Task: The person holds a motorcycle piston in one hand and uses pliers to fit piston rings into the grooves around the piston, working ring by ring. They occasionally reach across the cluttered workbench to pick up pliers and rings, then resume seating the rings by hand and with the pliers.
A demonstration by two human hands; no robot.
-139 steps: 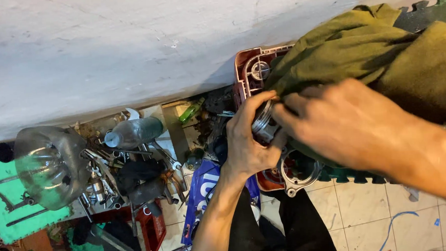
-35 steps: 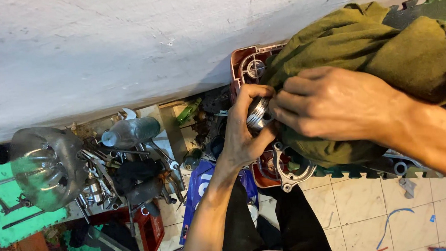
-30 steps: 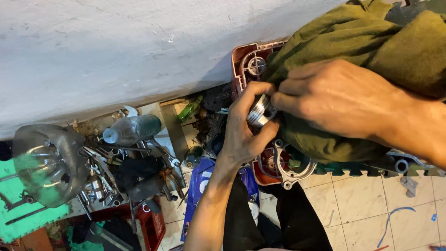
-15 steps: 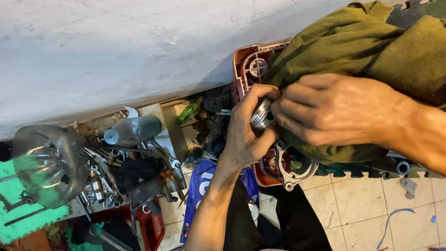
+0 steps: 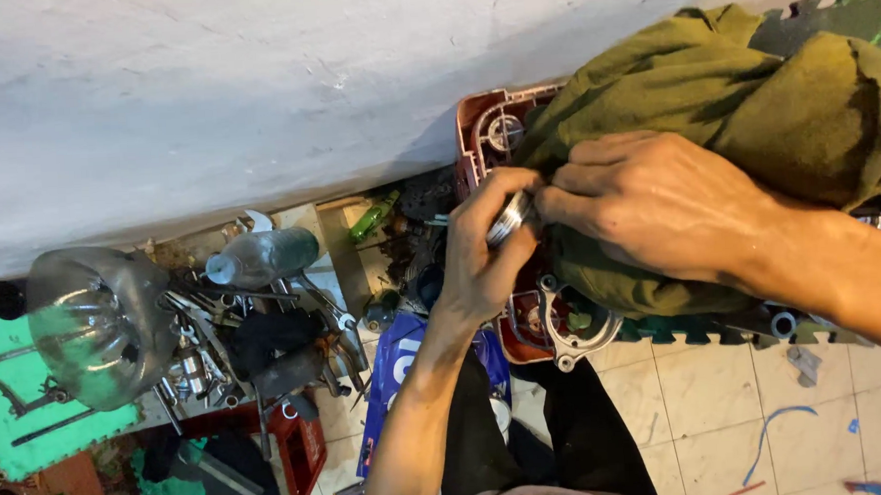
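1. Compared with the view half a second earlier, the right hand [image 5: 656,203] had slid slightly toward 9 o'clock over the crumpled olive-green cloth [image 5: 752,115], its fingertips closing on the small ribbed silver metal ring [image 5: 511,218]; the left hand [image 5: 486,260] had barely moved. I judged this as continued wiping or seating of the ring, not a new step.
2. The cloth, one in count, was draped over the red ribbed metal engine casing [image 5: 490,136] at 1 o'clock of the frame.
3. One clear dented plastic jug [image 5: 92,327] lay at 8 o'clock, with one clear plastic bottle [image 5: 263,257] just to its 2 o'clock. The loose steel hand tools [image 5: 207,337] beside them were too tangled to count.
4. Hands: two. The left fingers were curled, pinching the ring from 7 o'clock; the right fingers were pressed together, gripping it from 3 o'clock.
5. The ring, one visible, sat between both hands, against the cloth's 9 o'clock edge, above the casing.
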